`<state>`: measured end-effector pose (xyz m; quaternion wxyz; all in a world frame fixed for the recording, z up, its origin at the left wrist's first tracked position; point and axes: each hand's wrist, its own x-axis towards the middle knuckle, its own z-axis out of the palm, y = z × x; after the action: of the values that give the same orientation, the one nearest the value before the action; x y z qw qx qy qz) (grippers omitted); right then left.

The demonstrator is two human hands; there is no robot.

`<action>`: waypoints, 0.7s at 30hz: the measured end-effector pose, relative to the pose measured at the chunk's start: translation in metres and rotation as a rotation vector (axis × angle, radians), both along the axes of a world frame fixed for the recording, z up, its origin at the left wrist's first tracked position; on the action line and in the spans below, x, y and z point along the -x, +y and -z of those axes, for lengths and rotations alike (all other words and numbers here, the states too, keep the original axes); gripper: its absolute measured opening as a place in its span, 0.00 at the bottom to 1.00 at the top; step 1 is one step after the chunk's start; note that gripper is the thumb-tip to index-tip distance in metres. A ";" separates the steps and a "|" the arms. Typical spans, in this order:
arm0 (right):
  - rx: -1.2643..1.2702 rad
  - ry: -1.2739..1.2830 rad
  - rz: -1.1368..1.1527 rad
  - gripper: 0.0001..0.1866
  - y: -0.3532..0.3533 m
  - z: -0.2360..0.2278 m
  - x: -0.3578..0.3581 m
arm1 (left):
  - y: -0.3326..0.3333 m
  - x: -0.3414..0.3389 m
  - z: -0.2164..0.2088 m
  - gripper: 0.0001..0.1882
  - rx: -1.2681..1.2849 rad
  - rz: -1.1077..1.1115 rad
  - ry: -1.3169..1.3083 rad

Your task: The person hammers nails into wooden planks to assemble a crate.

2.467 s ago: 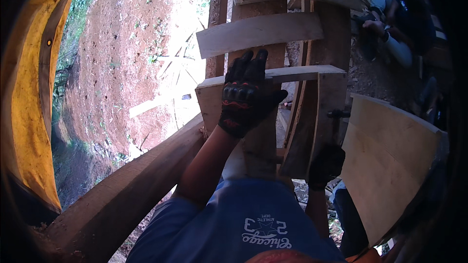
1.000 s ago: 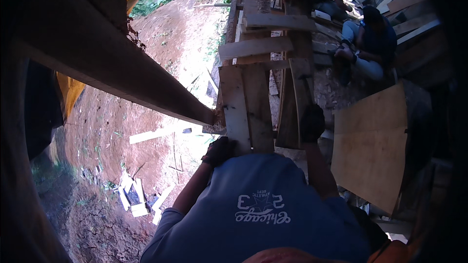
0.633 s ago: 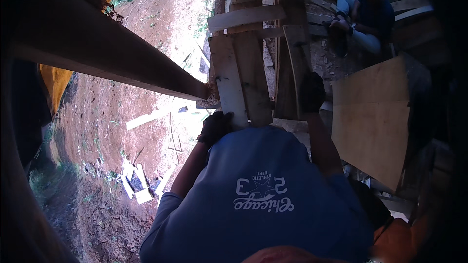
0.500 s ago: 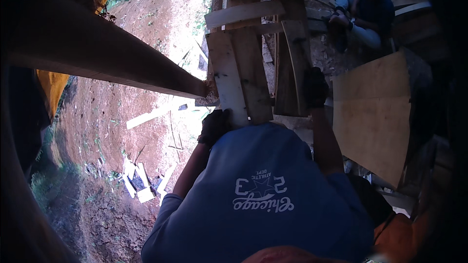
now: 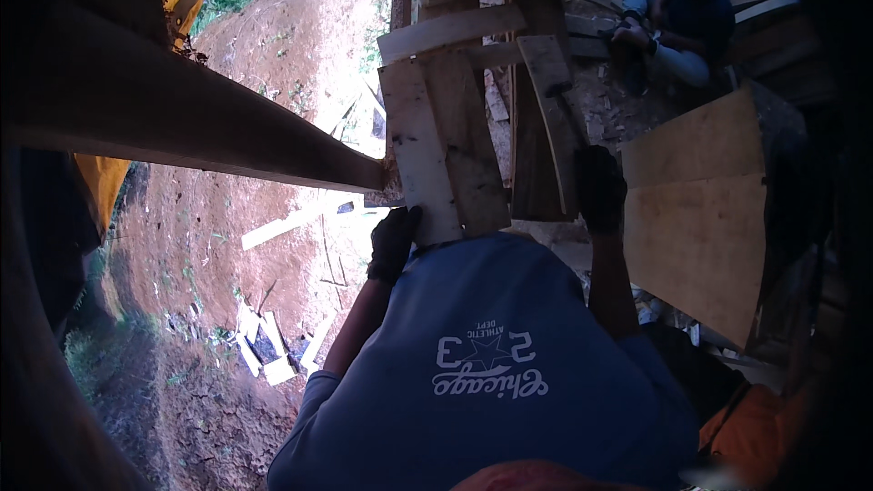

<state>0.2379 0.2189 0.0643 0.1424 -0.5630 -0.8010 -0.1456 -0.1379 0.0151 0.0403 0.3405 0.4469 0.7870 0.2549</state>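
My left hand (image 5: pixel 394 242), in a dark glove, grips the near left edge of a pale wooden plank (image 5: pixel 420 150). A browner plank (image 5: pixel 468 141) lies right against it. My right hand (image 5: pixel 598 189), also gloved, is closed around the handle of a hammer (image 5: pixel 571 116). Its dark head rests over or just above a narrow board (image 5: pixel 546 109) on the right side; whether they touch I cannot tell. Beneath these pieces run long dark timbers, with a short crosspiece (image 5: pixel 452 34) lying across them farther off.
A thick beam (image 5: pixel 227 118) slants in from the left. A large plywood box (image 5: pixel 696 209) stands close to my right arm. At the far right another person (image 5: pixel 687 18) sits among scrap boards. Offcuts (image 5: pixel 273 345) lie on the reddish ground at lower left.
My right hand has drawn slightly nearer and to the right, and the hammer now shows beyond it. My left hand stays at the plank's edge. The view has shifted a little.
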 end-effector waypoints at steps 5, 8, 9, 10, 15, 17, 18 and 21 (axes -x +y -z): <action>0.072 0.055 -0.016 0.05 -0.016 0.028 -0.001 | 0.001 0.005 0.009 0.25 0.051 0.227 0.234; 0.201 0.413 0.098 0.09 -0.026 0.044 0.011 | 0.000 0.017 0.044 0.23 0.078 0.373 0.403; 0.176 0.416 0.079 0.10 -0.030 0.047 0.011 | -0.001 0.020 0.050 0.23 0.104 0.389 0.422; 0.150 0.419 0.060 0.12 -0.034 0.054 0.011 | -0.003 0.022 0.054 0.23 0.074 0.279 0.357; 0.210 0.383 0.038 0.19 -0.048 0.058 0.015 | 0.002 0.027 0.046 0.24 -0.005 0.107 0.265; 0.466 0.429 0.200 0.20 -0.045 0.050 0.019 | 0.003 0.027 0.044 0.25 -0.009 0.089 0.253; 0.326 0.424 0.149 0.18 -0.043 0.058 0.018 | 0.002 0.030 0.049 0.25 0.005 0.095 0.273; 0.059 0.341 0.051 0.15 -0.040 0.072 0.018 | -0.002 0.038 0.064 0.26 -0.004 0.097 0.287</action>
<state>0.2202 0.1786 -0.0077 0.2560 -0.6035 -0.7546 -0.0281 -0.1759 0.0132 -0.0234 0.2357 0.5169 0.8045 0.1734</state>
